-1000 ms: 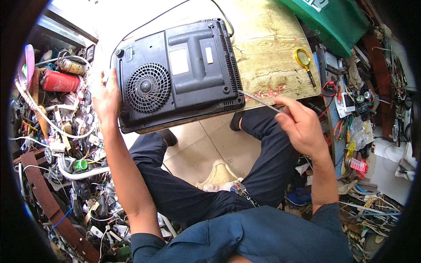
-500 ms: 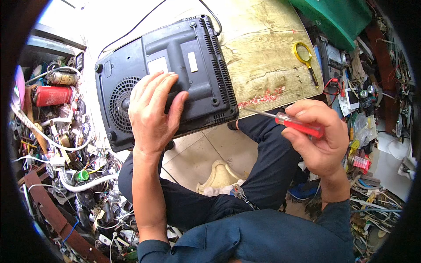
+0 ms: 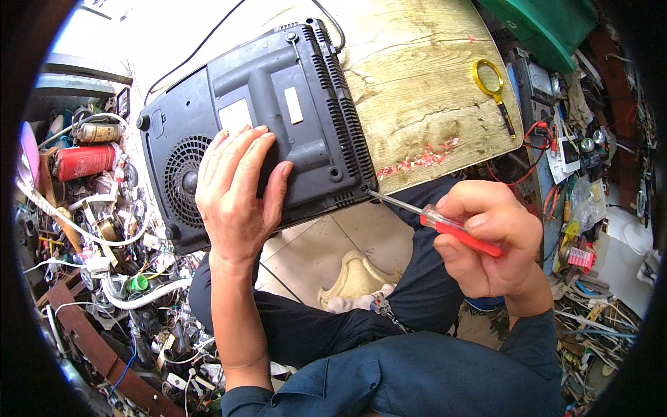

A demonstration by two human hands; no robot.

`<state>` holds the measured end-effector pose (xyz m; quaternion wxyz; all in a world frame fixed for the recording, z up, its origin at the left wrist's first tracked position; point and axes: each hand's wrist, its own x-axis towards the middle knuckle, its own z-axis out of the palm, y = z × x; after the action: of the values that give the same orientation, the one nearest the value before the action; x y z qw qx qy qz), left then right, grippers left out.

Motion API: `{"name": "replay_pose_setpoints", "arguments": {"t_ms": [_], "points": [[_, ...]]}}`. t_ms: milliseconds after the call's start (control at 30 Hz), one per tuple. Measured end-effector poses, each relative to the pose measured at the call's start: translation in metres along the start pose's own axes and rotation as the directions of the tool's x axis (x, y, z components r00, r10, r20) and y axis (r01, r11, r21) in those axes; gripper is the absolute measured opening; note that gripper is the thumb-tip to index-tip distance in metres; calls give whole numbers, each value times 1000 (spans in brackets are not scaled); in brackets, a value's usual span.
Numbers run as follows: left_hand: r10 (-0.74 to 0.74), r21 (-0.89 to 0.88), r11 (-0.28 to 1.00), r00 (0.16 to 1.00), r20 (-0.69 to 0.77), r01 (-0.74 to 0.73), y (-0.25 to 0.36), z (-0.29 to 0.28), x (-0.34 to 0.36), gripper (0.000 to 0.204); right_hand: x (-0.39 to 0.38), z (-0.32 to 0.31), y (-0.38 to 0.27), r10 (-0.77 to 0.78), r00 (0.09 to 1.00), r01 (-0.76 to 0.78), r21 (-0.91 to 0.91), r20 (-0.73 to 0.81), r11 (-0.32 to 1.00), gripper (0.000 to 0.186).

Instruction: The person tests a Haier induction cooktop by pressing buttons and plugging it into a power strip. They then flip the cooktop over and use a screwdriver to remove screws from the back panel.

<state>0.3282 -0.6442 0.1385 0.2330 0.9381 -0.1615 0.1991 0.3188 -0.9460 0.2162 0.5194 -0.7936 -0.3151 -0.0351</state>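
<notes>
A black induction cooker (image 3: 316,142) lies underside up at the near edge of the table, its round fan grille (image 3: 186,163) to the left and its slotted vents along the right side. My left hand (image 3: 236,187) rests on it with the fingers stretched out, partly covering the middle of the casing. In my right hand (image 3: 500,233) is a screwdriver (image 3: 445,226) with a clear and red handle. Its shaft points left, and the tip reaches the cooker's near right corner, at or very close to a small screw hole.
A yellow-rimmed magnifying glass (image 3: 490,80) lies on the wood-patterned table (image 3: 417,104), with red and white scraps (image 3: 420,160) along the near edge. A black cord (image 3: 198,48) runs behind the cooker. Piles of cables and parts (image 3: 149,313) crowd both sides; a green cloth (image 3: 549,28) hangs at far right.
The screwdriver has moved left and down, its tip coming from beyond the edge to the cooker's corner. My left hand stays on the casing. The view has shifted slightly.
</notes>
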Motion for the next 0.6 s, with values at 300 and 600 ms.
{"name": "replay_pose_setpoints", "arguments": {"t_ms": [300,600], "points": [[-2,-7,1000,1000,9,2,-1,-1,-2,35,9,14,3,-50,997,58,-156,57,986,27],[-5,-26,1000,1000,-22,4,-2,-2,-4,37,33,26,-13,-106,959,177,-262,262,949,43]]}}
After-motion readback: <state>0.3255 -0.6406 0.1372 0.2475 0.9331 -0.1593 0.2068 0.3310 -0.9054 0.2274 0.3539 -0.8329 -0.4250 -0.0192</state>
